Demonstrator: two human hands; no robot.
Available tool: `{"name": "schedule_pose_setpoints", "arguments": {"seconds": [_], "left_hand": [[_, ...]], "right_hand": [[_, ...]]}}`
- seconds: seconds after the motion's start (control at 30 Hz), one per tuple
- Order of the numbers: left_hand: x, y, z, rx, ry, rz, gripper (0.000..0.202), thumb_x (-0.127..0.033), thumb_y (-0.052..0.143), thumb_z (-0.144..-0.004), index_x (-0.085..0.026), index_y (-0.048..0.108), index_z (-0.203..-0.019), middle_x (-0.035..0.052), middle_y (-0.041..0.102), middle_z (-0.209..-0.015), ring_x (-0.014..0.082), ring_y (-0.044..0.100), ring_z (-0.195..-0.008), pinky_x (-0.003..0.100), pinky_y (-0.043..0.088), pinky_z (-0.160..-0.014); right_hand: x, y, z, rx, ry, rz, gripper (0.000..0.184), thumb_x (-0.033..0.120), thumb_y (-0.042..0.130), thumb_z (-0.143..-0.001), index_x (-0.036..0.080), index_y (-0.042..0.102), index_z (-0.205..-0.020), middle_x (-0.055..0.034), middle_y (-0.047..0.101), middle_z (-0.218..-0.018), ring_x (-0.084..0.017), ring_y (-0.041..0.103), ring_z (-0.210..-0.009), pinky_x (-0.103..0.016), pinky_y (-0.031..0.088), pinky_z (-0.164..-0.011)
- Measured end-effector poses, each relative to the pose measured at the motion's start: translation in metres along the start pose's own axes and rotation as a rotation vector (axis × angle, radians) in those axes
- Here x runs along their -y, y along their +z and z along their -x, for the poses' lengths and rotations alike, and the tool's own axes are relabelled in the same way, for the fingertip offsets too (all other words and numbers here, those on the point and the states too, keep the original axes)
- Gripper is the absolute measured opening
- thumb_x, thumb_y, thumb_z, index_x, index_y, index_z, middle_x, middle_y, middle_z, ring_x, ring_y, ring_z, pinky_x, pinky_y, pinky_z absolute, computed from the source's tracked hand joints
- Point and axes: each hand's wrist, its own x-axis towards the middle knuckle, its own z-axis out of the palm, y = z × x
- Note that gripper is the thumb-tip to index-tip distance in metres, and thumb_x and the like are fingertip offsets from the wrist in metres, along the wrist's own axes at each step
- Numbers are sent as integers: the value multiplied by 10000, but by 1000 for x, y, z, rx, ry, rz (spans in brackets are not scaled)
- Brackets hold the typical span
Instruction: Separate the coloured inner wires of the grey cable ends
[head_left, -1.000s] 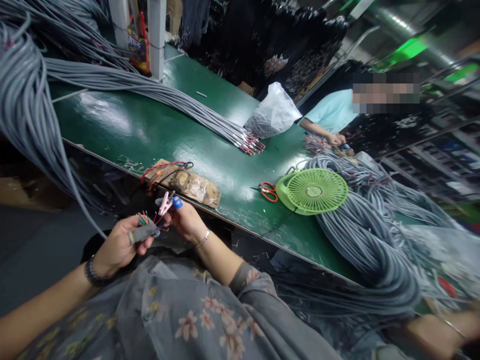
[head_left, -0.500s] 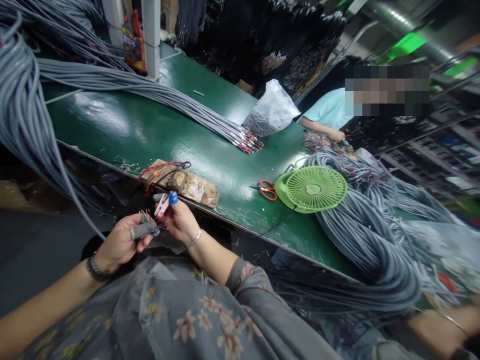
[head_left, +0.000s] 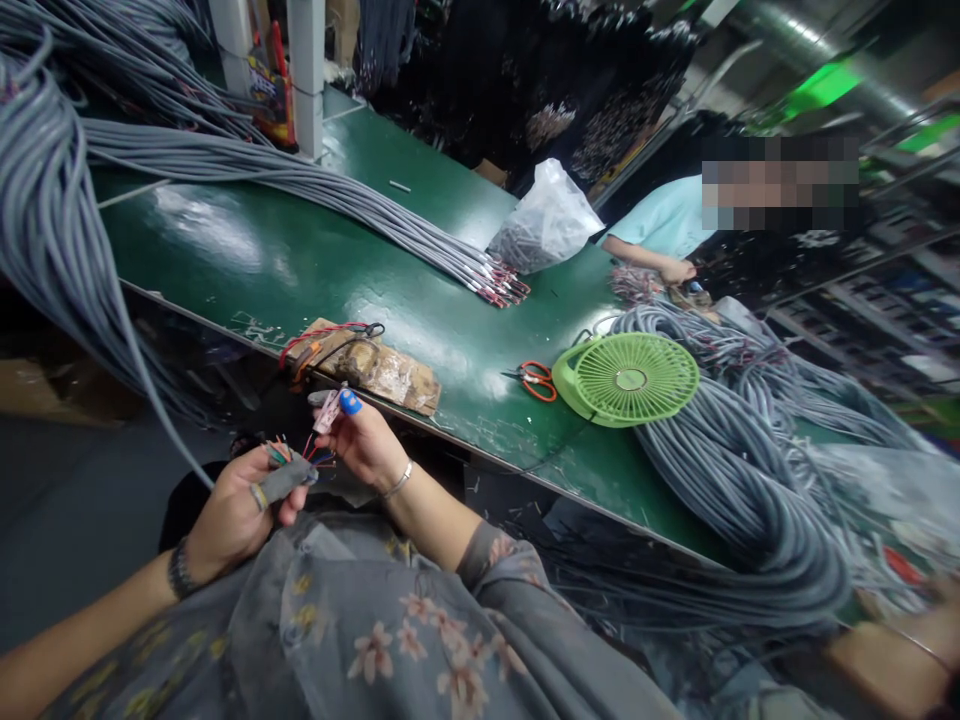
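My left hand [head_left: 229, 510] is closed around the end of a grey cable [head_left: 161, 400], its thumb wrapped in a grey cover. Thin coloured wires [head_left: 279, 453], orange, green and red among them, fan out past its fingers. In my right hand [head_left: 369, 448], pinched by a thumb with a blue covering, is a small pale pink clip-like tool [head_left: 328, 411]. A red wire runs between the two hands, close to this tool; whether the tool grips it I cannot tell. Both hands are in front of the table's near edge, above my lap.
On the green table [head_left: 247, 270] lie a worn block [head_left: 382, 372] with red and black leads, orange-handled scissors [head_left: 537, 381], a green fan [head_left: 630, 380] and a plastic bag [head_left: 545, 220]. Grey cable bundles [head_left: 337, 200] cross it. A co-worker's hand [head_left: 679, 271] is across the table, a blurred arm at lower right.
My left hand has shifted slightly down and left, widening the gap to my right hand. The right hand keeps its pinch on the pink tool. The whole view has drifted a little.
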Motion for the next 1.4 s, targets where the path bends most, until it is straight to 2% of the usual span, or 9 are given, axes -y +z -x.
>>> {"name": "schedule_pose_setpoints", "arguments": {"seconds": [0.17, 0.5, 0.67, 0.8, 0.87, 1.03, 1.17, 1.33, 1.4], "left_hand": [[2, 4, -1, -120, 69, 56, 249, -286, 857, -483, -203, 653, -600, -24, 632, -439, 101, 487, -356, 224, 367, -373], [1, 15, -6, -159, -3, 66, 256, -283, 852, -436, -178, 651, -556, -11, 640, -418, 80, 493, -348, 189, 378, -369], [-1, 15, -4, -153, -14, 77, 268, -280, 870, -423, -177, 652, -540, -13, 640, -414, 74, 487, -337, 180, 376, -360], [-2, 11, 0, -153, 26, 107, 250, -250, 881, -418, -180, 678, -547, -10, 644, -410, 87, 501, -334, 185, 391, -353], [-1, 9, 2, -160, 56, 119, 234, -233, 881, -416, -182, 688, -538, -5, 648, -408, 93, 507, -331, 190, 405, -351], [-1, 9, 3, -186, 119, 175, 268, -258, 921, -389, -192, 705, -533, 6, 654, -410, 100, 518, -336, 188, 420, -344], [-5, 13, 0, -175, 55, 212, 368, -322, 981, -334, -200, 696, -531, -1, 639, -402, 94, 514, -344, 172, 410, -342], [-9, 18, -3, -152, -3, 245, 455, -406, 1012, -266, -193, 699, -519, -8, 613, -387, 74, 488, -338, 158, 386, -336], [-9, 19, -4, -146, -1, 244, 470, -427, 1015, -260, -191, 698, -514, -5, 611, -384, 76, 488, -338, 162, 386, -335]], "right_hand": [[-7, -3, 0, -10, -63, 80, 493, 675, 715, -856, 184, 679, -836, -4, 637, -715, -125, 568, -652, -250, 529, -630], [-3, 2, 1, -39, -37, -56, 394, 571, 799, -842, 191, 706, -893, -40, 727, -788, -154, 637, -707, -271, 545, -689], [-6, 3, -1, -63, 1, -41, 457, 646, 705, -896, 190, 680, -890, -51, 732, -826, -156, 639, -724, -259, 540, -656], [-1, 5, 0, -35, 61, -41, 602, 767, 546, -927, 183, 643, -816, -28, 679, -727, -130, 584, -631, -233, 519, -576], [2, 5, 2, 0, 74, -34, 588, 748, 563, -930, 179, 640, -806, -10, 658, -693, -114, 568, -600, -221, 517, -564], [3, 3, 4, -4, -12, -19, 401, 557, 772, -863, 178, 652, -814, 20, 640, -658, -94, 543, -570, -203, 513, -562], [-2, -2, 3, -37, -39, 1, 431, 594, 790, -816, 184, 662, -835, 25, 620, -650, -101, 533, -567, -224, 503, -559], [-12, -8, -1, -155, -306, 143, 496, 643, 844, -722, 202, 619, -725, 47, 572, -613, -94, 487, -552, -241, 463, -580], [-14, -8, -3, -128, -291, 132, 546, 699, 845, -679, 200, 631, -729, 42, 581, -610, -103, 496, -556, -255, 475, -590]]}}
